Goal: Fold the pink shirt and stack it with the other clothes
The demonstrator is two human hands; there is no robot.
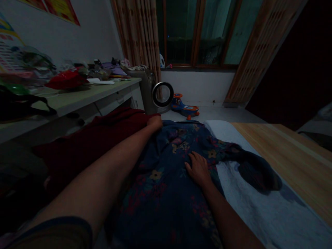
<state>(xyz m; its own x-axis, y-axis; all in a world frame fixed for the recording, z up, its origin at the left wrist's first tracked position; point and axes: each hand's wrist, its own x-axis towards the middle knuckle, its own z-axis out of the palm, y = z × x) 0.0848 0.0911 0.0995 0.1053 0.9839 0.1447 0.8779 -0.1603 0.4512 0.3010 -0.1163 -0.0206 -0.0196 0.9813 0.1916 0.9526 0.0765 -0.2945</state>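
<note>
A dark blue shirt with a floral print [158,193] lies spread out before me, its collar end pointing away. One sleeve [259,169] stretches to the right across a pale padded cloth [243,204]. At the shirt's far left shoulder, my left hand [155,123] is closed on the edge of the fabric; its fingertips are hidden. Dark red cloth [103,131] lies directly beside that hand, bunched along the left. My right hand [198,167] rests flat on the shirt's upper right part, fingers apart, holding nothing. The other sleeve cannot be seen.
A cluttered desk [101,90] runs along the left wall, with a red bag [66,79] on it. Beyond stand a washing machine with its round door [163,94] swung out and a blue-orange ride-on toy [184,108]. Wooden tabletop [280,148] extends right.
</note>
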